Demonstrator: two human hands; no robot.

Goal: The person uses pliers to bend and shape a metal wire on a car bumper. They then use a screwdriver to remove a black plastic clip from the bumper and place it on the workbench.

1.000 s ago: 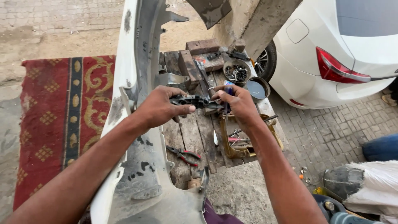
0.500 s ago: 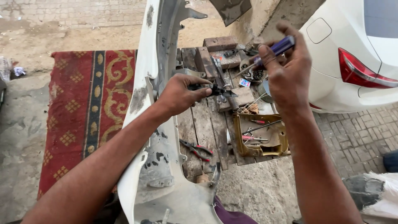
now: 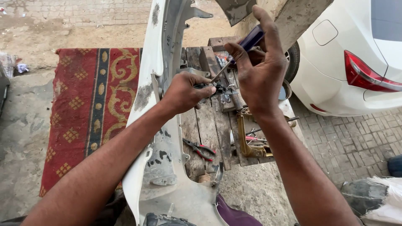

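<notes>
One red patterned rug (image 3: 88,109) far left on ground. One white bumper (image 3: 157,138) next, standing across your lap. Your left hand (image 3: 184,92) closed round small dark part at bumper's inner edge. Your right hand (image 3: 259,71) raised, clamped on one blue-handled screwdriver (image 3: 245,47), tip angled down toward left hand. One pair red-handled pliers (image 3: 200,149) on wooden pallet (image 3: 209,125) below. One white car (image 3: 351,62) far right.
</notes>
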